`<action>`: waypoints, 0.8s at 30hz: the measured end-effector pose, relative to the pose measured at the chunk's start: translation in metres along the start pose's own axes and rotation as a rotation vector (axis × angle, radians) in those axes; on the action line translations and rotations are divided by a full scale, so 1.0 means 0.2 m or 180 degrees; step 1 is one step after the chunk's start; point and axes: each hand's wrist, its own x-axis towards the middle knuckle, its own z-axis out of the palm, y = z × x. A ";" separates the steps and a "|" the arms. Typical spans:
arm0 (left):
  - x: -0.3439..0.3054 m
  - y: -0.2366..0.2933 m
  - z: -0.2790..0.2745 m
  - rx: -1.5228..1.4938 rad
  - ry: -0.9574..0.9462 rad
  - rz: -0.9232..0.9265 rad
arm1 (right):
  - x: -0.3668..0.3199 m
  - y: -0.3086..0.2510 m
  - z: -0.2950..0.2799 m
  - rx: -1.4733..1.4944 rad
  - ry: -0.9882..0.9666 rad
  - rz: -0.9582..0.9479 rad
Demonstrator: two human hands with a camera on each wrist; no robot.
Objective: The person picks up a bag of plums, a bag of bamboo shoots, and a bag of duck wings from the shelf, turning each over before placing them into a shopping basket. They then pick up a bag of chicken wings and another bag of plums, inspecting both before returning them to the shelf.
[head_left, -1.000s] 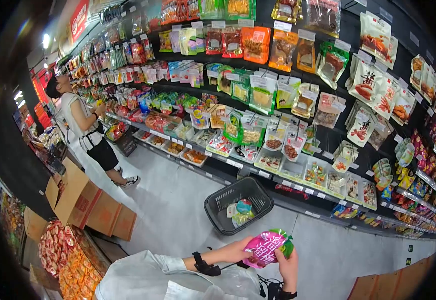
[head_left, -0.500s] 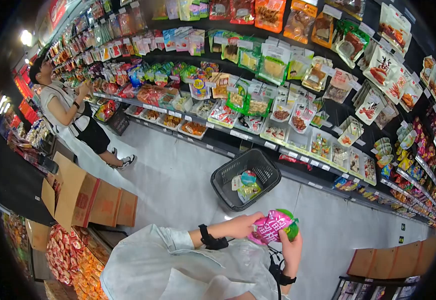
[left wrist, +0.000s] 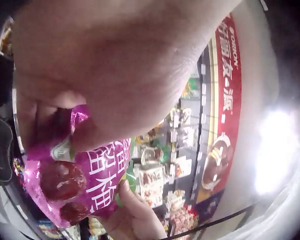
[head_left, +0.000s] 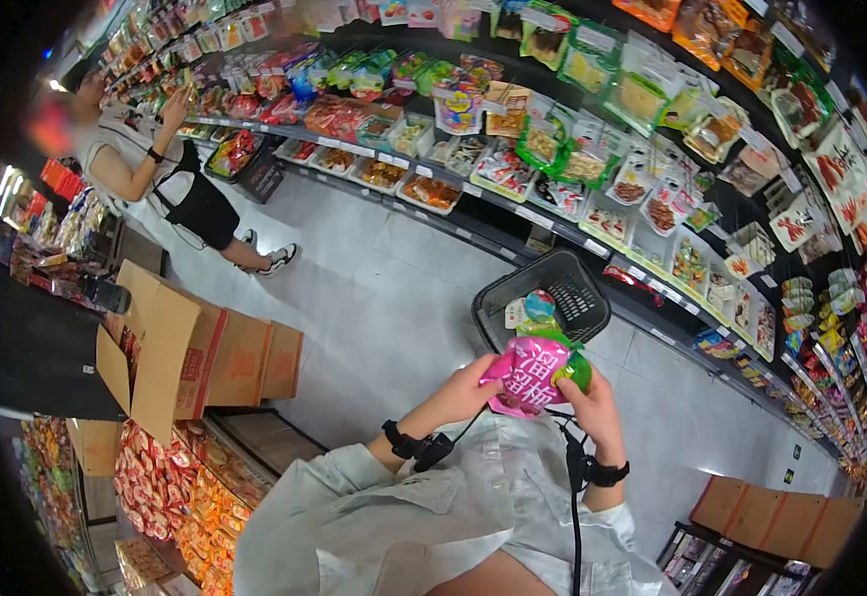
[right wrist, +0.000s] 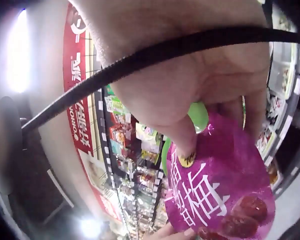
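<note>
Both hands hold a shiny pink snack bag (head_left: 533, 370) with white characters and green ends, upright in front of the body. My left hand (head_left: 465, 387) pinches its left edge, and my right hand (head_left: 597, 405) grips the green right edge with the thumb on the front. In the left wrist view the printed red fruit on the bag (left wrist: 62, 182) shows below the left hand (left wrist: 110, 80). From the right wrist, the right thumb presses on the bag's face (right wrist: 225, 165). Just beyond the bag stands a black basket (head_left: 584, 296) holding several packets (head_left: 538, 308).
Shelves of hanging snack packs (head_left: 642, 94) and trays of loose snacks (head_left: 429, 194) run along the far side. At left stand open cardboard boxes (head_left: 190, 348) and heaped wrapped sweets (head_left: 160, 477). Another person (head_left: 126, 164) stands at back left beside a second basket (head_left: 255, 179). More cartons (head_left: 776, 517) sit at lower right.
The head view has tilted down and shifted, so the shelves sit higher. The bag, still in both hands, now overlaps the basket's near side. The other person's hand has risen.
</note>
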 end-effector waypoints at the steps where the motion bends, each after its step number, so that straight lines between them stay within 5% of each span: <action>1: -0.01 -0.05 -0.05 -0.0363 0.0139 -0.0063 | 0.07 -0.01 0.04 0.0043 -0.0138 0.0016; 6: -0.02 -0.10 -0.22 -0.1586 0.0811 -0.0242 | 0.38 -0.12 0.18 -0.0137 -0.0757 0.0168; 10: 0.07 -0.10 -0.36 -0.1573 0.1107 -0.0415 | 0.64 -0.11 0.25 -0.0313 -0.0787 0.0082; 14: 0.30 -0.08 -0.57 -0.0944 0.1303 -0.0458 | 0.94 -0.03 0.33 -0.0071 -0.0817 0.0200; 18: 0.62 -0.02 -0.85 -0.0011 0.1486 -0.0288 | 1.27 -0.17 0.39 -0.0978 -0.0531 -0.0241; 24: 1.01 0.21 -1.26 0.0010 0.1491 -0.0674 | 1.86 -0.24 0.45 -0.0178 -0.0709 -0.0158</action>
